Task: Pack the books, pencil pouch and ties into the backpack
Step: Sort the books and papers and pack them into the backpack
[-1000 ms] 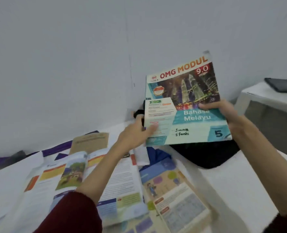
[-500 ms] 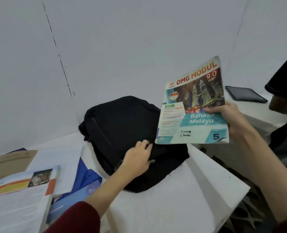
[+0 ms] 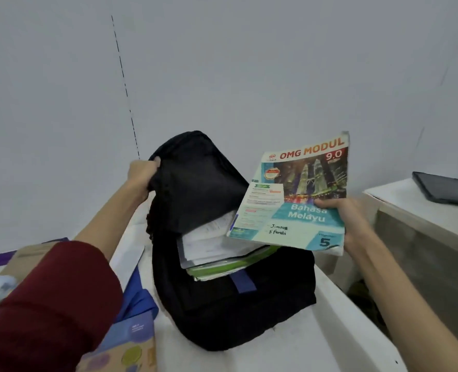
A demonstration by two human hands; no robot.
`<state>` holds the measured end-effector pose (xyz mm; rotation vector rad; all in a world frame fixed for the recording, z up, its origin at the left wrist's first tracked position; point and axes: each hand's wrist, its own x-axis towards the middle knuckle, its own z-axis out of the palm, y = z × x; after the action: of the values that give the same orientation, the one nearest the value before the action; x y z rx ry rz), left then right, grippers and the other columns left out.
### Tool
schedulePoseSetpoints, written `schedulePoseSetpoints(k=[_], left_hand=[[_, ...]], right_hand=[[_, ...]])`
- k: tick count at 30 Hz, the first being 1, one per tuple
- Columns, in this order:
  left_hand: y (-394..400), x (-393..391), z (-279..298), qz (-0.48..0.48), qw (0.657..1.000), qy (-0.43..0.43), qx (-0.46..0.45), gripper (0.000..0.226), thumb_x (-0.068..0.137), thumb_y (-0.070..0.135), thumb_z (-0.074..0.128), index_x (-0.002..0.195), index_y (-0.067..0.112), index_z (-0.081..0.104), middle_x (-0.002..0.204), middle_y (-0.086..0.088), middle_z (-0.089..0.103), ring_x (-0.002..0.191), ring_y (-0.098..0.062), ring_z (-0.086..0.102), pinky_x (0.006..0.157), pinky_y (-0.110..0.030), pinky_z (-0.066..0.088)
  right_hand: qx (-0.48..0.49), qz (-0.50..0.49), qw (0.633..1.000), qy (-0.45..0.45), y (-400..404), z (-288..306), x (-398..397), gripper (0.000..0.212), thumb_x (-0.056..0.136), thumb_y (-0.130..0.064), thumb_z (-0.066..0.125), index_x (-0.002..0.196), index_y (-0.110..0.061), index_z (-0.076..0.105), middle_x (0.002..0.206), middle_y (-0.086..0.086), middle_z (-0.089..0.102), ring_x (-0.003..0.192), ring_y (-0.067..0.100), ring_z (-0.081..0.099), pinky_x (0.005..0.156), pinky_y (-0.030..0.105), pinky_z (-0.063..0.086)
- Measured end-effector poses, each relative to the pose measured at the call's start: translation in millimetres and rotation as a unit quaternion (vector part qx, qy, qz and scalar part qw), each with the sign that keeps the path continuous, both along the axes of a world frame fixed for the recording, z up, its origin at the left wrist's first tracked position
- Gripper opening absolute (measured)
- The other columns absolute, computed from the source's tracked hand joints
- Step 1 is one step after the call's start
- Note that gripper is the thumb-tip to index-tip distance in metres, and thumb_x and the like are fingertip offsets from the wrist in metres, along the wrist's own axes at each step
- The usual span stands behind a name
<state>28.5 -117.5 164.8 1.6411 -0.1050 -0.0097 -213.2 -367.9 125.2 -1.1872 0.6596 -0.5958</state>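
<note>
A black backpack (image 3: 222, 312) lies on the white table, its mouth open toward me. My left hand (image 3: 142, 175) grips the top flap and holds it lifted. Inside lie several books and papers (image 3: 217, 251), one with a green edge. My right hand (image 3: 348, 224) holds the "OMG Modul Bahasa Melayu" workbook (image 3: 297, 200) by its right edge, tilted just above and to the right of the opening. More books (image 3: 133, 342) lie at the lower left, partly hidden by my red sleeve. No pencil pouch or ties can be made out.
The white table (image 3: 316, 345) ends at a right edge close to the backpack. A second white table (image 3: 399, 200) stands at the right with a dark tablet (image 3: 445, 187) on it. A blue cloth item (image 3: 136, 296) lies left of the backpack. The grey wall is close behind.
My left hand has moved from the backpack's front up to its flap and lifted it, baring the books inside. The workbook in my right hand has come closer to the opening.
</note>
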Motion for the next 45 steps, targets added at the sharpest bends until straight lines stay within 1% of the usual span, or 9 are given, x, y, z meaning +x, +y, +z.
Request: schedulePoseSetpoints(k=[4,8,16,22,27,29,33,40,45], left_hand=[[-23.1,-16.4,32.0,-0.071,0.949,-0.217,0.218,0.037,0.096,0.021,0.048,0.061,0.011,0.040,0.061,-0.004,0.042,0.057,-0.017,0.039,0.050,-0.024,0.026],[-45.2,-44.4,45.1,-0.099,0.873,-0.369,0.304,0.045,0.097,0.019,0.045,0.053,0.016,0.034,0.056,0.001,0.039,0.055,-0.015,0.036,0.057,-0.030,0.024],[-45.5,-54.7,48.3,-0.103,0.844,-0.411,0.330,0.044,0.098,0.023,0.043,0.055,0.023,0.034,0.057,0.004,0.040,0.055,-0.016,0.038,0.055,-0.031,0.025],[-46.0,-53.0,47.3,-0.080,0.807,-0.456,0.367,0.031,0.099,0.026,0.039,0.080,0.008,0.055,0.074,-0.004,0.051,0.070,-0.024,0.046,0.062,-0.030,0.030],[-52.1,-53.0,58.7,-0.059,0.783,-0.496,0.370,0.029,0.097,0.021,0.039,0.092,0.003,0.060,0.082,-0.013,0.061,0.073,-0.028,0.052,0.061,-0.030,0.031],[-55.5,-52.5,63.8,-0.053,0.782,-0.499,0.370,0.028,0.097,0.020,0.039,0.091,0.002,0.060,0.081,-0.013,0.060,0.072,-0.028,0.050,0.061,-0.031,0.031],[-60.4,-52.7,66.7,-0.048,0.776,-0.505,0.376,0.030,0.098,0.024,0.038,0.086,0.003,0.056,0.079,-0.012,0.056,0.072,-0.029,0.049,0.061,-0.031,0.030],[-58.7,-60.6,61.8,-0.054,0.759,-0.523,0.384,0.027,0.097,0.021,0.038,0.098,0.004,0.059,0.087,-0.015,0.061,0.080,-0.033,0.055,0.062,-0.031,0.030],[-56.3,-60.8,60.0,-0.045,0.700,-0.562,0.438,0.026,0.096,0.019,0.037,0.106,0.006,0.057,0.089,-0.014,0.061,0.082,-0.034,0.056,0.061,-0.033,0.030]], right_hand=[[0.040,-0.110,0.990,-0.084,37.6,-33.7,56.6,0.022,0.081,0.010,0.056,0.092,-0.009,0.055,0.098,0.017,0.066,0.061,0.016,0.068,0.057,0.030,0.058],[-0.015,-0.056,0.997,-0.046,103.8,-65.1,93.9,0.059,0.091,-0.012,0.059,0.141,-0.014,0.029,0.130,-0.002,0.046,0.117,0.016,0.046,0.108,0.037,0.036],[-0.047,0.281,0.955,0.078,140.1,-77.3,104.6,0.014,0.092,-0.004,0.051,0.081,-0.004,0.060,0.065,0.008,0.061,0.046,0.013,0.052,0.045,0.020,0.038],[-0.296,0.346,0.889,0.039,86.6,-37.1,67.9,0.023,0.088,0.008,0.053,0.098,-0.005,0.068,0.088,0.003,0.070,0.079,0.004,0.066,0.070,0.019,0.052],[-0.754,0.253,0.492,0.354,17.0,-38.6,48.9,0.061,0.092,-0.019,0.051,0.145,-0.040,0.029,0.158,-0.007,0.015,0.147,0.023,0.006,0.115,0.054,0.009],[-0.756,0.268,0.451,0.391,13.6,-51.9,44.4,0.068,0.093,-0.019,0.048,0.149,-0.039,0.016,0.159,-0.006,0.010,0.147,0.025,0.005,0.115,0.052,0.008],[-0.773,0.211,0.494,0.337,31.1,-59.4,48.2,0.048,0.091,-0.011,0.045,0.138,-0.024,0.046,0.132,0.006,0.056,0.116,0.025,0.055,0.092,0.032,0.045],[-0.809,0.185,0.448,0.334,99.7,-55.2,93.2,0.022,0.092,-0.007,0.046,0.107,-0.008,0.063,0.107,0.009,0.066,0.099,0.027,0.062,0.070,0.032,0.043],[-0.693,0.246,0.597,0.322,90.3,-83.6,113.3,0.064,0.084,-0.069,0.039,0.136,-0.032,0.047,0.142,-0.003,0.048,0.132,0.028,0.039,0.106,0.047,0.029]])
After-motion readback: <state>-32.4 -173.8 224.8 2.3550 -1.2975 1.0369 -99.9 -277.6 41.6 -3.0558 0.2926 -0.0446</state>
